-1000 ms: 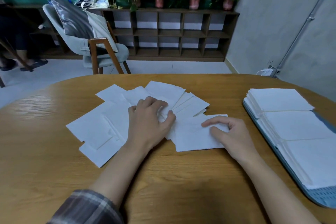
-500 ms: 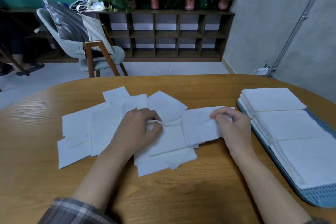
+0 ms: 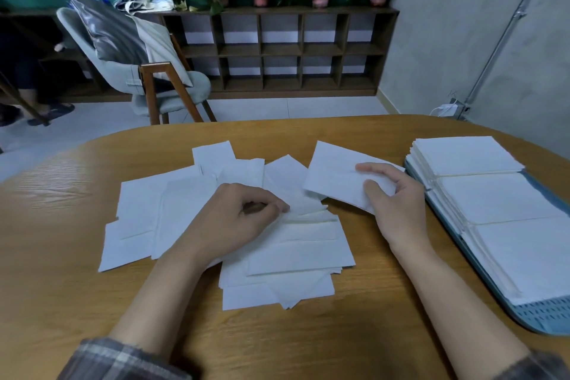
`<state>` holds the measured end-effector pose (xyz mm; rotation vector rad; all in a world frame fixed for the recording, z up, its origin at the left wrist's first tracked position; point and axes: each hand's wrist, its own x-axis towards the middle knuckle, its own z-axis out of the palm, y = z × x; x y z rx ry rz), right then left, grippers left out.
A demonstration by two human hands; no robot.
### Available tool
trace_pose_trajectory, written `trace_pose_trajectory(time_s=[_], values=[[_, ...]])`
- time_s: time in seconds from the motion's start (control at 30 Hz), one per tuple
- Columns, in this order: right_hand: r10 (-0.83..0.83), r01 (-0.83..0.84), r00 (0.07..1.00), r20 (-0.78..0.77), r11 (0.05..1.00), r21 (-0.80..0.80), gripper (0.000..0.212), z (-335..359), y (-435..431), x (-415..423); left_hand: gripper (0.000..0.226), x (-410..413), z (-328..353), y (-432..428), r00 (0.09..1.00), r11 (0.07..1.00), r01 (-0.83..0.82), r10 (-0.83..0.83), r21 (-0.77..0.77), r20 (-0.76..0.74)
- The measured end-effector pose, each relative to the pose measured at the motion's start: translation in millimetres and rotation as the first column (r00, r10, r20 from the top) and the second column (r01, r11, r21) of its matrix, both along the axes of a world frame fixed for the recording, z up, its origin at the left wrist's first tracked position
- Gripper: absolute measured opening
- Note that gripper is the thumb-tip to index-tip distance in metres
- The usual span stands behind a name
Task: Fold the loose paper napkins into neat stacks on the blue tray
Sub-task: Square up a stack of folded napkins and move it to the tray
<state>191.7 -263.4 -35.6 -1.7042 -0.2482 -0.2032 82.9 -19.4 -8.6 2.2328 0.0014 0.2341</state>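
My right hand (image 3: 398, 203) pinches one napkin (image 3: 333, 176) by its near right corner, thumb on top and fingers curled behind. The sheet is lifted off the table (image 3: 92, 302) and reaches away to the left of that hand. My left hand (image 3: 234, 222) is curled, with thumb and forefinger tips nipping a raised edge in the loose napkins (image 3: 293, 244). They lie fanned and overlapping beneath and around that hand, most of them to its left and near my wrist. Just to the right of my right hand is the blue tray (image 3: 539, 315), carrying three folded stacks (image 3: 493, 200) in a row, edge to edge.

This paper looks feather-light and limp, so I expect it to sag wherever I don't support it and to tear if I tug. Sheets in the heap will likely cling and drag their neighbours along. I'd take each one at a corner or along an existing crease with a light fingertip pinch, holding the rest down with my other hand. Then I'd bring the edges together on the table before pressing the fold flat.
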Motion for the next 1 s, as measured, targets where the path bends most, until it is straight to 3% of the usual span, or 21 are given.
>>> trace_pose_trajectory(time_s=[0.1, 0.2, 0.5, 0.77, 0.9, 1.0], values=[[0.078, -0.078, 0.997, -0.004, 0.997, 0.01, 0.038, -1.2, 4.8, -0.6, 0.008, 1.8, 0.2, -0.4, 1.0, 1.0, 0.01, -0.01, 0.001, -0.028], [0.169, -0.169, 0.986, 0.005, 0.985, -0.034, 0.038, 7.9, 17.2, 2.2, 0.018, 2.1, -3.7, -0.3, 1.0, 0.997, 0.025, -0.024, 0.071, -0.015], [0.335, -0.334, 0.942, 0.027, 0.941, -0.045, 0.024, 9.0, 28.6, 2.0, 0.01, 1.5, -7.2, -7.4, 0.996, 0.985, 0.057, -0.067, 0.163, 0.059], [0.511, -0.511, 0.859, 0.042, 0.859, 0.003, 0.047, 21.3, 24.8, -12.6, 0.013, -1.7, 14.6, -15.4, 0.971, 0.972, -0.023, 0.077, -0.233, 0.225], [0.432, -0.431, 0.902, -0.006, 0.899, 0.079, 0.011, 22.0, 33.9, -23.6, 0.01, -0.8, 13.4, -17.6, 0.955, 0.945, -0.084, 0.167, -0.316, 0.245], [0.406, -0.379, 0.908, -0.105, 0.902, 0.208, 0.015, 17.9, 37.0, -24.2, 0.013, 0.6, 11.2, -15.8, 0.945, 0.925, -0.138, 0.23, -0.354, 0.233]])
